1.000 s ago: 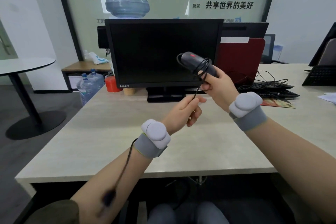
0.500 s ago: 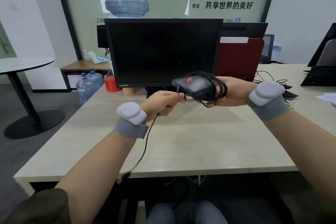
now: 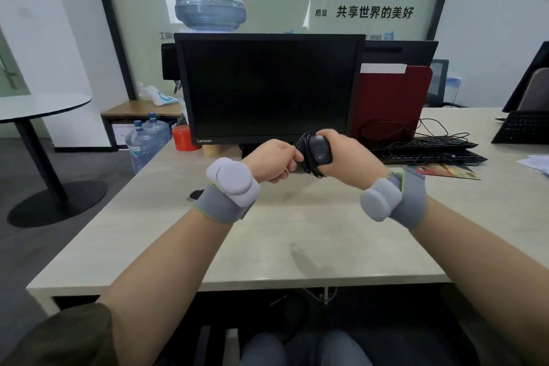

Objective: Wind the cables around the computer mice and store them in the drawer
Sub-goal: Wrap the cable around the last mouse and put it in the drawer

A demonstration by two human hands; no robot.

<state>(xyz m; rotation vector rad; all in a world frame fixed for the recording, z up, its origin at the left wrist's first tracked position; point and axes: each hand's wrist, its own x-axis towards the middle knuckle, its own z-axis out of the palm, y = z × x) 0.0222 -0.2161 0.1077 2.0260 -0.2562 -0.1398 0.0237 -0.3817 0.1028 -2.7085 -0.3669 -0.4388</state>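
A black computer mouse (image 3: 320, 150) is held above the desk in front of the monitor, gripped by my right hand (image 3: 352, 157). Its black cable (image 3: 306, 154) is looped several times around the mouse body. My left hand (image 3: 274, 162) is closed on the cable right beside the mouse's left side. The cable's plug end (image 3: 195, 195) peeks out just left of my left wrist band. No drawer is visible in this view.
A black Lenovo monitor (image 3: 269, 89) stands behind my hands. Black keyboards with tangled cables (image 3: 421, 147) lie to the right, beside a red folder (image 3: 389, 101). Another keyboard (image 3: 523, 126) sits far right. The beige desk (image 3: 297, 232) stretches toward me; water bottles (image 3: 147, 140) stand on the floor at left.
Both hands came lower and closer together. The hanging cable got shorter as more loops went around the mouse; the plug end rose from below the desk edge to beside my left wrist.
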